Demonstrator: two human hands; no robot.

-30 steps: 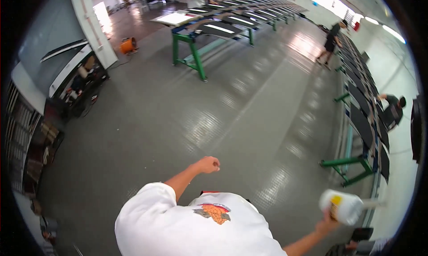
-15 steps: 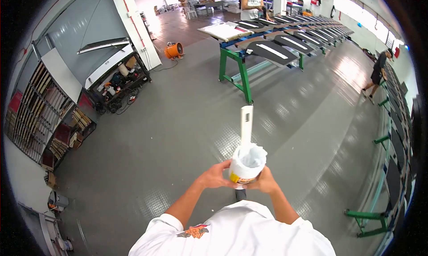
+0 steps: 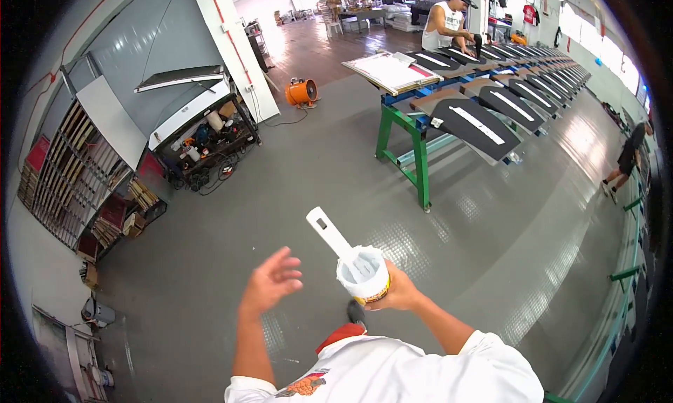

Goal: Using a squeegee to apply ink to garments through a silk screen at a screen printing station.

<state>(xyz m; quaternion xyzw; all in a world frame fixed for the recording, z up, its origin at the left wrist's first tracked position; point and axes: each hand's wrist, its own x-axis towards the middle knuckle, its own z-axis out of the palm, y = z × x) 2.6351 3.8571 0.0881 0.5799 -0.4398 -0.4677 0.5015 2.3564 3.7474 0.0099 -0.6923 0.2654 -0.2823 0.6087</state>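
Note:
In the lower middle my right hand (image 3: 389,289) grips a white plastic tub (image 3: 363,287) with a yellow label and white stuff inside. A long white stick or spatula (image 3: 329,234) with a slot in its handle stands in the tub, leaning toward the upper left. My left hand (image 3: 273,280) is open beside the tub, to its left, fingers apart and not touching it.
A long green-legged table (image 3: 422,164) carries rows of black panels with white strips (image 3: 477,126). A co-worker (image 3: 442,25) leans over it; another person (image 3: 631,154) stands by the right-hand row. An orange fan (image 3: 301,92), a cluttered cart (image 3: 210,143) and a screen rack (image 3: 77,168) are to the left.
The tub has come up from the lower right to the middle, first held in both hands. Now my left hand has let go and moved left. The view has turned toward the right-hand side.

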